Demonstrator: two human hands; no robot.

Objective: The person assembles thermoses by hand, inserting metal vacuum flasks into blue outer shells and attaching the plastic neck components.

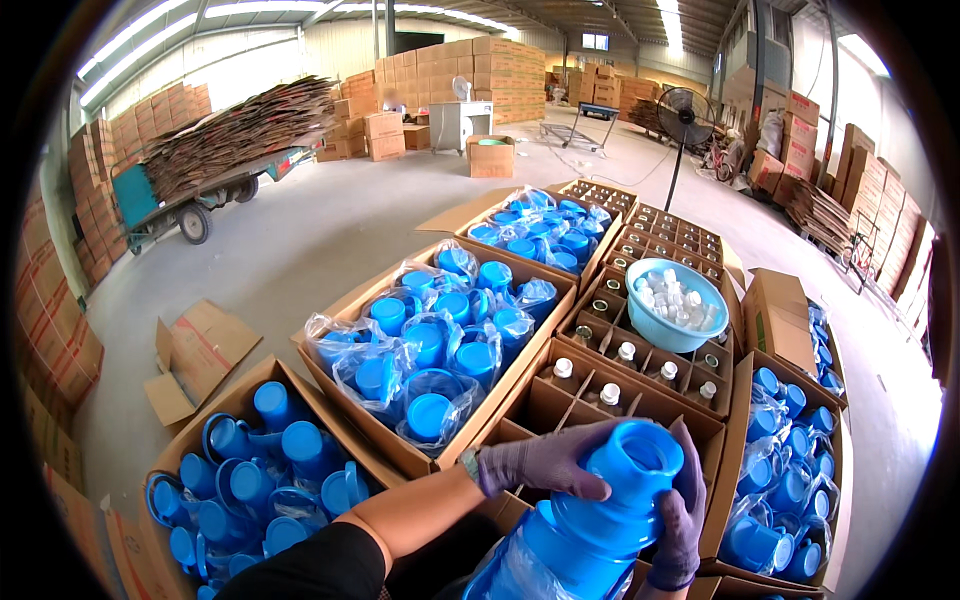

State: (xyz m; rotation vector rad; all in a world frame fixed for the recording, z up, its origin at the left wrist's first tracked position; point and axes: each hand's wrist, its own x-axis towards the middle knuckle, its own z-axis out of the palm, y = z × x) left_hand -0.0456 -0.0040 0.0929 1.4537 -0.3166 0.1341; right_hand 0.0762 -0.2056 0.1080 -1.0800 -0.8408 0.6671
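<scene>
**A:** status on hands?

**B:** Both gloved, lower centre of frame. Left hand [545, 462] lies over the upper side of a blue plastic jug [600, 515], fingers curled around its neck. Right hand [680, 520] is on the jug's right side, fingers wrapped on the body. Both gripping the same jug.

**A:** jug position?

**B:** Bottom centre, tilted, wide open mouth pointing to upper right. It sits over the near edge of a divided carton [600, 385]. Lower part of the jug runs out of frame.

**A:** what's in the carton?

**B:** Cardboard cells, a few hold small bottles with white caps [609, 394]. A light blue basin [676, 303] of white caps rests on the next divided carton, right of centre.

**A:** rest?

**B:** Open cartons of blue jugs in clear bags [430, 350] at centre, more at lower left [255, 470] and lower right [790, 470]. Concrete floor [330, 230], stacked boxes [500, 65] along the top, standing fan [686, 117] upper right, loaded cart [215, 160] upper left.
</scene>
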